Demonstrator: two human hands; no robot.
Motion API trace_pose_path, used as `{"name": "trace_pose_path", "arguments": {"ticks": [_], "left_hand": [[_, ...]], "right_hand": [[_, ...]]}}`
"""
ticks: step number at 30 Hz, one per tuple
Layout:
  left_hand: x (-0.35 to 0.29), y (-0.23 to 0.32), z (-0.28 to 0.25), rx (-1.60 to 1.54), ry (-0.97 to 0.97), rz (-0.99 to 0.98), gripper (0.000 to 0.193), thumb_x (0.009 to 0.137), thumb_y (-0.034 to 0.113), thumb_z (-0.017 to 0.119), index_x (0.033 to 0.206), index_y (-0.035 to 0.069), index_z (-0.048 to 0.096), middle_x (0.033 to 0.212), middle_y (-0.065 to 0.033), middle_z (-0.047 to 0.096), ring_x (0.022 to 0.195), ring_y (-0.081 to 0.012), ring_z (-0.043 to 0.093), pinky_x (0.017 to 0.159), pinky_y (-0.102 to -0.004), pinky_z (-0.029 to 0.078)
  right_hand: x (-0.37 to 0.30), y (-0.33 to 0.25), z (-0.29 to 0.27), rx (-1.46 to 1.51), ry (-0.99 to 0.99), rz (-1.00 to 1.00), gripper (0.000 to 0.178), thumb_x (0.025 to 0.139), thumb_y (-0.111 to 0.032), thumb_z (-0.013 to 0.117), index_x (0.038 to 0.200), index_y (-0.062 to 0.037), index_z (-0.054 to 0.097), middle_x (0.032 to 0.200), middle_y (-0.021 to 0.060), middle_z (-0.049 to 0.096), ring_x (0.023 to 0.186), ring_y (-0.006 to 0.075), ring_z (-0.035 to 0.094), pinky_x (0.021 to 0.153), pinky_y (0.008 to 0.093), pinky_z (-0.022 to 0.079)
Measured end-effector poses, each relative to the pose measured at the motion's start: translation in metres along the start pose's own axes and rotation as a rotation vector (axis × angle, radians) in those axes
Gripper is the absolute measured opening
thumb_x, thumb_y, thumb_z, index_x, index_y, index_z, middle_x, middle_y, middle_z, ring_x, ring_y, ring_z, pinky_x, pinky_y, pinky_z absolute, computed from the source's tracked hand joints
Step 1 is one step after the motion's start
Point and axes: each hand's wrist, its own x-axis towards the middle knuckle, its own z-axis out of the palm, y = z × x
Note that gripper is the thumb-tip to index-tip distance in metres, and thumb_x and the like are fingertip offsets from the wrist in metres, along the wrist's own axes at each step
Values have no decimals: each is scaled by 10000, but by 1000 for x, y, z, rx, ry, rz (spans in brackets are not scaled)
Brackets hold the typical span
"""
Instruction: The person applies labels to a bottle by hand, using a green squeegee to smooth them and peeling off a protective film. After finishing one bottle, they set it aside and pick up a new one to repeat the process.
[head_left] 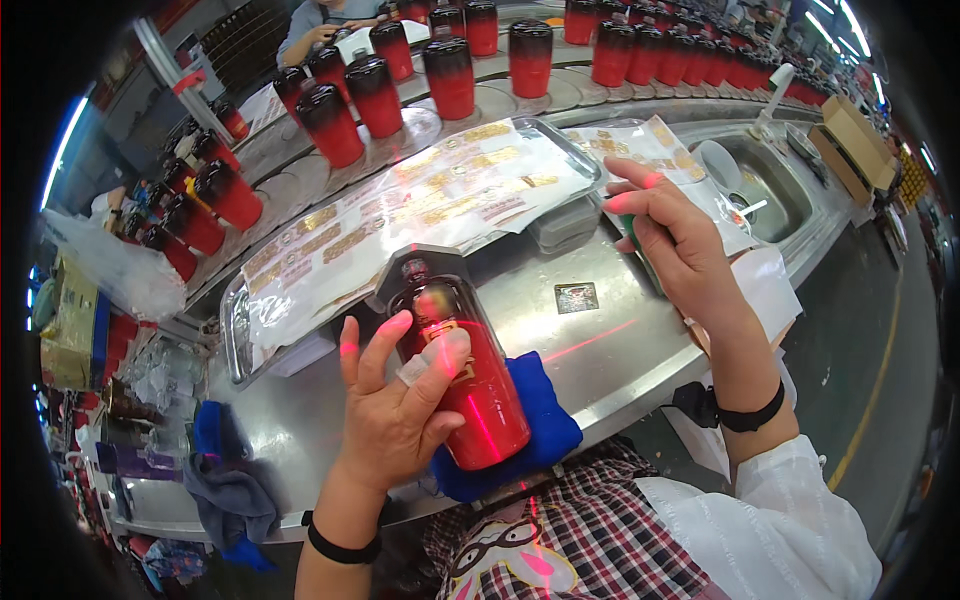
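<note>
A red bottle (485, 425) with a dark neck lies tilted in front of me. Its lower end rests on a folded blue cloth (548, 400), and its neck sits in a dark angular holder (440, 262). My left hand (400, 405) is over the bottle with fingers spread; the index finger, wrapped in whitish tape, lies over the gold emblem on its front. My right hand (680, 245) is raised to the right, fingers apart, beside a green item partly hidden behind it. Beyond the bottle, a metal tray (237, 335) carries white sheets with rows of gold labels (430, 190).
Red-and-black bottles (530, 60) stand along a curved conveyor (570, 90) at the back. A sink (785, 190) with a tap is at the right, near a cardboard box (850, 150). A grey-blue cloth (230, 495) hangs at the left edge. Someone (320, 25) sits across the conveyor.
</note>
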Motion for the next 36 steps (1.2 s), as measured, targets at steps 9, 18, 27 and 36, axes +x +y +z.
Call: {"name": "trace_pose_path", "arguments": {"ticks": [9, 18, 27, 36], "left_hand": [[-21, 24, -5, 16, -59, 46, 482, 933, 524, 479, 1277, 219, 620, 1214, 8, 655, 1340, -274, 384, 1173, -558, 97], [-7, 17, 1, 14, -16, 29, 481, 950, 510, 455, 1275, 198, 622, 1219, 3, 653, 1333, -280, 384, 1163, -560, 107], [-48, 45, 11, -157, 84, -83, 472, 977, 474, 456, 1210, 107, 639, 1166, -57, 680, 1296, -345, 419, 1155, -561, 136], [-71, 46, 31, -296, 248, -229, 423, 936, 454, 548, 1211, 150, 651, 1243, -182, 575, 1247, -363, 451, 1094, -555, 269]], "right_hand": [[-18, 6, 42, -44, -152, -87, 324, 823, 129, 490, 1079, -22, 620, 1291, 168, 566, 1065, 291, 610, 833, 329, 486], [-14, 3, 27, -89, -179, -57, 373, 829, 139, 479, 1125, -33, 625, 1293, 155, 569, 1093, 280, 603, 868, 324, 481], [63, 21, 16, -471, -345, -155, 468, 765, 120, 474, 1160, -50, 660, 1329, 200, 541, 1176, 382, 554, 1006, 407, 447], [87, 81, 53, -900, -627, 48, 557, 768, 111, 505, 1231, -162, 654, 1380, 172, 487, 1287, 353, 462, 1022, 429, 434]]}}
